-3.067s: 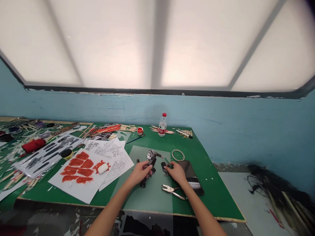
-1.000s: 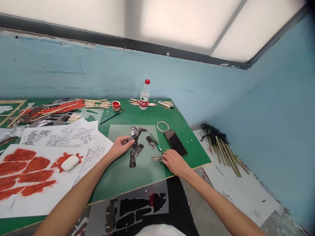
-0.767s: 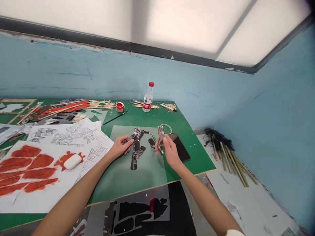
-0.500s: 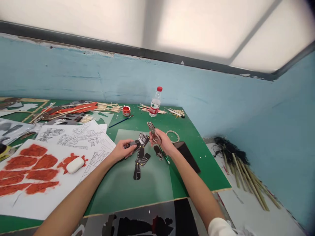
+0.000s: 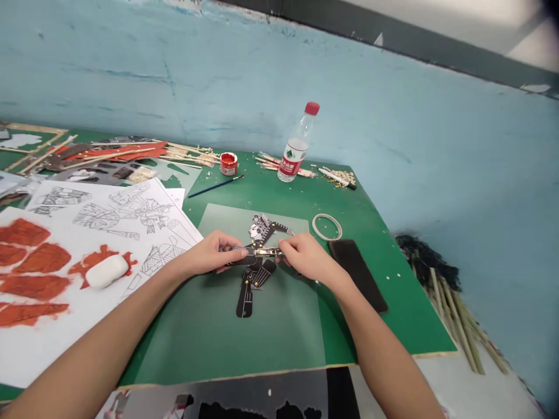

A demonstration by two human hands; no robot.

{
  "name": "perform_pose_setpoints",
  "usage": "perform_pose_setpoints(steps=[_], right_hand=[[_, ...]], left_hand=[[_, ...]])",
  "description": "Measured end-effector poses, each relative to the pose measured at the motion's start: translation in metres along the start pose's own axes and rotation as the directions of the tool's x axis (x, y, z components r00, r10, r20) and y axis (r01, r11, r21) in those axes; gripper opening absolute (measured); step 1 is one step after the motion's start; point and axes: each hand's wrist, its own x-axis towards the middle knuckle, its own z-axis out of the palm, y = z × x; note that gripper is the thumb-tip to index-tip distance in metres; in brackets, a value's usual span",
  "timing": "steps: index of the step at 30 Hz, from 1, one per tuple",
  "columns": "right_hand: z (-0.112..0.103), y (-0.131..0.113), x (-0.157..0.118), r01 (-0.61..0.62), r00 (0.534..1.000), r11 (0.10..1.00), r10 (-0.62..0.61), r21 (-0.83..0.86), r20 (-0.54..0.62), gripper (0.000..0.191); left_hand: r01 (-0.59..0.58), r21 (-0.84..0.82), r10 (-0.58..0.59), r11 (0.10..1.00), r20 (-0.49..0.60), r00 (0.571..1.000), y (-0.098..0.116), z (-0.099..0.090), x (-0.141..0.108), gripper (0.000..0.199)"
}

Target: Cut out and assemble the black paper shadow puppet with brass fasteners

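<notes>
My left hand (image 5: 222,251) pinches a black cut-out puppet piece (image 5: 238,259) between thumb and fingers. Gripped in my right hand (image 5: 305,256) is a metal hole-punch plier (image 5: 267,252), its jaws at the right end of that piece; whether they are closed through it I cannot make out. Beneath and around both hands lies a jointed black puppet figure (image 5: 246,299) with white cut lines, yellow fasteners and a patterned head (image 5: 258,228). It rests on a translucent sheet (image 5: 196,343). My right hand partly hides a small dark piece beside it.
On the green table (image 5: 362,203) are a water bottle (image 5: 293,151), a red paint jar (image 5: 228,164), a paintbrush (image 5: 216,186), a tape roll (image 5: 326,227) and a black phone (image 5: 358,273). A white eraser-like block (image 5: 106,271) sits on red-painted paper (image 5: 26,355). Sticks (image 5: 458,317) lean at right.
My right hand has brought the plier down and left to the piece in my left hand. The plier now lies level instead of pointing up. The view has tilted down.
</notes>
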Motion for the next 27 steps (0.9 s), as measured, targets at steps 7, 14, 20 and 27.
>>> perform_pose_setpoints(steps=[7, 14, 20, 27], right_hand=[[-0.0049, -0.0002, 0.0015, -0.024, 1.0, 0.999, 0.024, -0.04, 0.011, 0.044], [-0.0043, -0.0004, 0.0011, -0.034, 0.998, 0.998, 0.037, -0.058, 0.044, 0.044], [-0.004, -0.002, 0.0006, -0.001, 1.0, 0.998, 0.003, -0.07, 0.027, 0.043], [-0.0046, -0.0041, -0.0008, -0.009, 1.0, 0.991, 0.01, -0.131, 0.004, 0.043]], left_hand=[[0.055, -0.062, -0.057, 0.997, -0.027, 0.998, 0.0012, -0.0017, -0.0001, 0.044], [0.074, -0.04, -0.075, 0.996, -0.022, 0.997, 0.0025, -0.0006, 0.0, 0.042], [0.078, -0.054, -0.079, 0.996, -0.02, 0.997, 0.0042, 0.0, 0.0, 0.042], [0.074, -0.046, -0.075, 0.996, -0.007, 0.997, 0.0031, -0.0011, -0.0003, 0.044]])
